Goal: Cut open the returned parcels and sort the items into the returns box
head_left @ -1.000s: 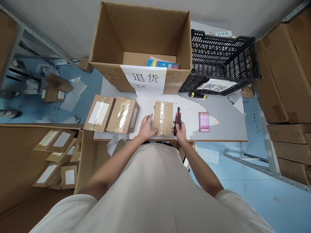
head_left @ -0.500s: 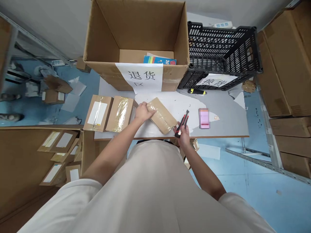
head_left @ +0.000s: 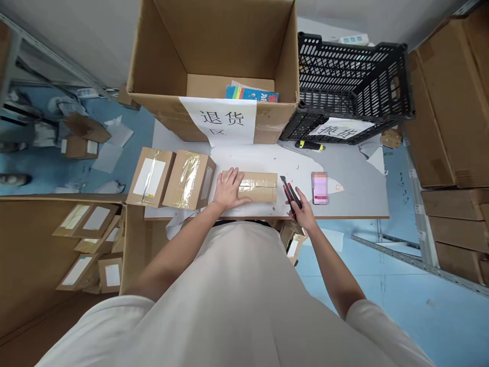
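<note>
My left hand (head_left: pixel 229 189) lies flat with fingers stretched over the left end of a small taped cardboard box (head_left: pixel 262 187), which rests lengthwise on the table. To the right of that box, my right hand (head_left: pixel 303 210) is closed around the handle of a black and red utility knife (head_left: pixel 292 195), its blade end pointing away from me and slightly left. A taped carton (head_left: pixel 187 178) stands just left of my left hand, and another carton (head_left: pixel 151 176) with a white label sits beside it.
At the back stand a large open cardboard box (head_left: pixel 160 114) with a colourful booklet (head_left: pixel 254 94) inside and a black plastic crate (head_left: pixel 355 99). A yellow and black cutter (head_left: pixel 309 146) and a phone (head_left: pixel 320 188) lie on the table (head_left: pixel 362 188). Labelled parcels (head_left: pixel 95 224) fill a bin at left.
The small box has turned from slanted to lying straight along the table. My left hand has flattened onto its end. My right hand has moved off the box, to the right, with the knife.
</note>
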### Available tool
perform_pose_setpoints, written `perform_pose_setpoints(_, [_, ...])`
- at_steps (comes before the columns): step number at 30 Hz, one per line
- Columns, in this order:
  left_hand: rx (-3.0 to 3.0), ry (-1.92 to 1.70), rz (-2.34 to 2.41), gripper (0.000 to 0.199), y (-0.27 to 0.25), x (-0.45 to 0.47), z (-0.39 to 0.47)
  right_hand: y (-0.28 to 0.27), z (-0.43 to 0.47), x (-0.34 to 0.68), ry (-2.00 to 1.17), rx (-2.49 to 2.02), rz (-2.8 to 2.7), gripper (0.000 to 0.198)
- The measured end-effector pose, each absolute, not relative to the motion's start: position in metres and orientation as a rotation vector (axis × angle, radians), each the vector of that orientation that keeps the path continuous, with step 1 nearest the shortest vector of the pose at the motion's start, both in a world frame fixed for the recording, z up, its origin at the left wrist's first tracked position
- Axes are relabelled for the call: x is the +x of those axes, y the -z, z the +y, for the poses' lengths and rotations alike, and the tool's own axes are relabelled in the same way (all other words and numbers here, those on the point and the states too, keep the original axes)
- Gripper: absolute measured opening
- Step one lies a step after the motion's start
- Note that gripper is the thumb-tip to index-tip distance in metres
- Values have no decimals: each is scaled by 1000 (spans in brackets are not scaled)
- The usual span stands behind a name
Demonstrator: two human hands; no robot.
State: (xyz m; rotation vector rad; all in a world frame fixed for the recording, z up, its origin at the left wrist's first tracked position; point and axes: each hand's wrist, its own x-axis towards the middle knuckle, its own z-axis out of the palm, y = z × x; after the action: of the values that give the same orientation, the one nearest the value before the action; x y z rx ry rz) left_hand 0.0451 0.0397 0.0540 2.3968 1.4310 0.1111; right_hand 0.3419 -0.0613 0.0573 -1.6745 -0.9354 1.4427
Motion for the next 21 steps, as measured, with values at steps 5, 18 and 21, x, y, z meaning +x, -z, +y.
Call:
perform_pose_setpoints(5, [2394,-95,1439,111,-54,45,36,-51,-73,344,-1545,-1625,-905,77])
perform_pose_setpoints(18, [2316,-122,1477,109,-53,47,37,-62,-70,371,-1859,-1574,-1070,65])
perform_pose_setpoints(21, [2309,-164,1471,110,-51,48,36,-68,-82,381,-1895,-1582,-1039,67])
